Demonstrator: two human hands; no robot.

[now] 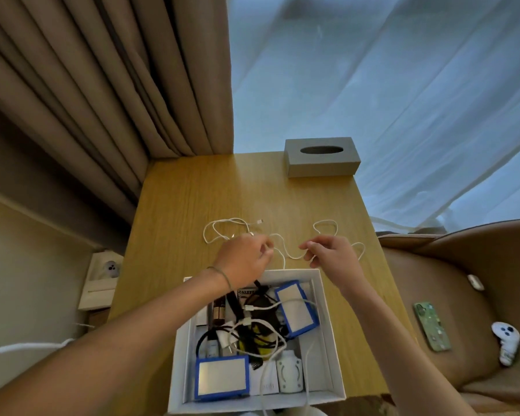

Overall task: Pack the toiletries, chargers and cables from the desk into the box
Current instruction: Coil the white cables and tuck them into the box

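Observation:
A white box [324,331] sits at the desk's near edge, filled with black and white cables, chargers, small bottles and two blue-edged pouches [296,309]. Beyond it a loose white cable [228,225] lies in loops on the wooden desk [192,199]. My left hand [243,259] pinches this cable just past the box's far rim. My right hand [330,253] pinches another stretch of the same cable further right, and a slack loop hangs between both hands.
A grey tissue box [321,157] stands at the desk's far edge. Curtains hang behind. To the right, an armchair [463,265] holds a phone [432,325], a white controller [506,342] and a small white case [475,282]. A wall socket [107,270] is at left.

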